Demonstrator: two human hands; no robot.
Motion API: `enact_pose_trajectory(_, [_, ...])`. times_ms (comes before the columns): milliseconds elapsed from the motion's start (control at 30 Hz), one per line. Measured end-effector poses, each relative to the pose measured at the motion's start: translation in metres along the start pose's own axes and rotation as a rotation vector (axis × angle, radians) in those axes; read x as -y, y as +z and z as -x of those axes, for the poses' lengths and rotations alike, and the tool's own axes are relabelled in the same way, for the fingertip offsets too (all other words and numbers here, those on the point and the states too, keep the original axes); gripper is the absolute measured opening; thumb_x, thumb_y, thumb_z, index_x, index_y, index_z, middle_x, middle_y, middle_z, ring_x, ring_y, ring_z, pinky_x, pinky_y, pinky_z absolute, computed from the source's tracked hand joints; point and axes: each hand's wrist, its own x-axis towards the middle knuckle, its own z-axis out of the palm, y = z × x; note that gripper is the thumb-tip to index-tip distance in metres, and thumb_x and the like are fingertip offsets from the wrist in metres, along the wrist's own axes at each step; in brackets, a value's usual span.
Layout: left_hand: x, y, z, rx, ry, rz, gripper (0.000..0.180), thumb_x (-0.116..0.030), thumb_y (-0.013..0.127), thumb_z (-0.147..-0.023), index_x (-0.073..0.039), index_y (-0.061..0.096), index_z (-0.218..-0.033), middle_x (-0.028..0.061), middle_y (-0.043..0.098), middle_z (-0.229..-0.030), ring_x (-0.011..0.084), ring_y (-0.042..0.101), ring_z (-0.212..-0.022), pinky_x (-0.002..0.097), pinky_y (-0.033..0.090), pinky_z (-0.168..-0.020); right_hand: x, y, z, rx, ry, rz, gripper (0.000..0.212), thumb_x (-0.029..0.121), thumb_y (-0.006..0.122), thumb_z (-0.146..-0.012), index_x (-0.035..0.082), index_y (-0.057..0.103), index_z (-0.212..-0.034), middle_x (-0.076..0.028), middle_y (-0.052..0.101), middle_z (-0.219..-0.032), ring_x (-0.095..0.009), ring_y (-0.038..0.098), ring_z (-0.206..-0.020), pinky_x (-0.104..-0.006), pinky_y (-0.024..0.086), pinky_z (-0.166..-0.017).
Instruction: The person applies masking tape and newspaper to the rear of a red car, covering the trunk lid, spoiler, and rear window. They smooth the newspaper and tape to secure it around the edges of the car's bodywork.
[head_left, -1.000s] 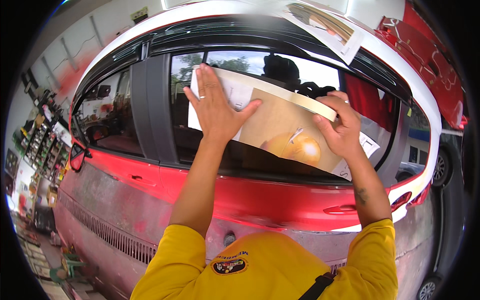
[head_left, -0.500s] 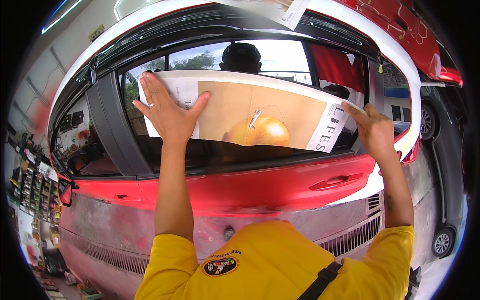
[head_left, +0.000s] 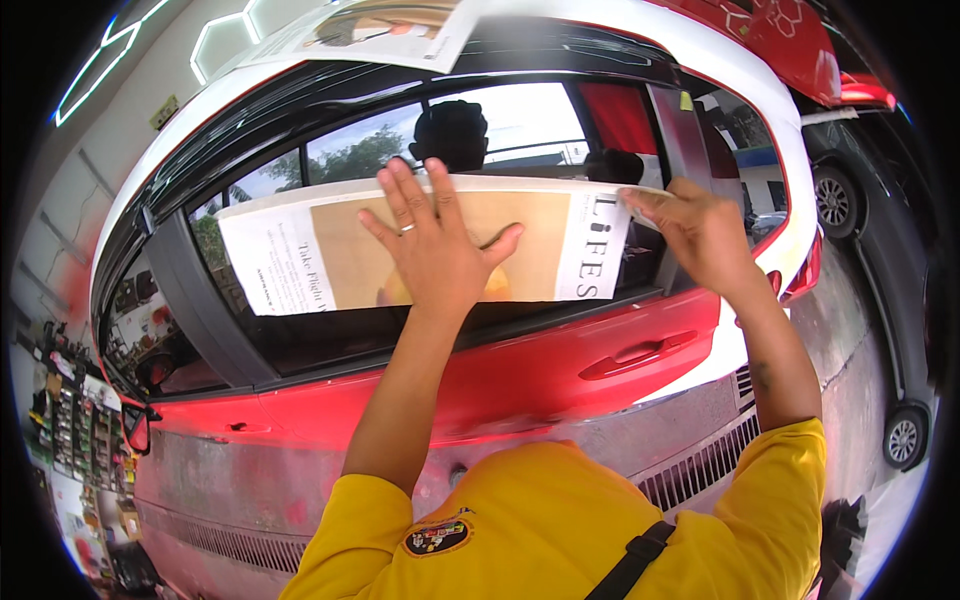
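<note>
A folded newspaper sheet (head_left: 345, 240), printed with a tan picture, lies across the lower part of the car's side window (head_left: 540, 120). A pale tape strip (head_left: 530, 186) runs along its top edge and reaches past its right end. My left hand (head_left: 440, 245) presses flat on the middle of the paper, fingers spread, thumb out to the right. At the right end, my right hand (head_left: 700, 230) is closed, pinching the end of the strip between thumb and fingers. Below the paper is the red car door (head_left: 520, 390); its lower edge hangs over the glass.
Another printed sheet (head_left: 400, 35) lies on the car roof. The door handle (head_left: 640, 360) sticks out below right. A floor grate (head_left: 700, 465) runs beside the car. A dark grey car (head_left: 880, 290) stands at the right, and loaded shelves (head_left: 75, 430) at the left.
My left hand has moved right, from the paper's left end to its middle. The view has shifted, and more of the roof sheet shows. My right hand stays at the right end.
</note>
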Motion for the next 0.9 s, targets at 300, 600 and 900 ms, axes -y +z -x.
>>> enact_pose_trajectory(300, [-0.001, -0.003, -0.001, -0.026, 0.006, -0.063, 0.135, -0.082, 0.079, -0.078, 0.000, 0.027, -0.173, 0.0434, 0.018, -0.174, 0.0575, 0.013, -0.166, 0.0875, 0.014, -0.117, -0.054, -0.023, 0.053, 0.075, 0.001, 0.340, 0.048, 0.006, 0.071, -0.094, 0.026, 0.081, -0.137, -0.012, 0.059, -0.083, -0.028, 0.067, -0.068, -0.0422, 0.054, -0.061])
enact_pose_trajectory(600, [-0.084, 0.019, 0.000, 0.060, 0.217, 0.013, 0.091, -0.067, 0.077, -0.091, -0.036, 0.046, -0.170, 0.0292, 0.017, -0.181, 0.0552, 0.012, -0.167, 0.0873, 0.014, -0.119, -0.049, -0.004, 0.046, 0.089, 0.011, 0.493, 0.052, 0.006, 0.068, -0.093, 0.026, 0.078, -0.140, -0.009, 0.061, -0.085, -0.027, 0.070, -0.065, -0.0404, 0.056, -0.058])
enact_pose_trajectory(900, [-0.149, 0.022, -0.015, 0.136, 0.316, 0.081, 0.067, -0.045, 0.075, -0.099, -0.038, 0.055, -0.163, 0.0307, 0.022, -0.179, 0.0648, 0.017, -0.161, 0.0875, 0.018, -0.118, -0.038, 0.000, 0.050, 0.009, 0.124, 0.297, 0.037, 0.011, 0.072, -0.095, 0.018, 0.080, -0.130, -0.010, 0.065, -0.084, -0.031, 0.073, -0.068, -0.0418, 0.057, -0.058])
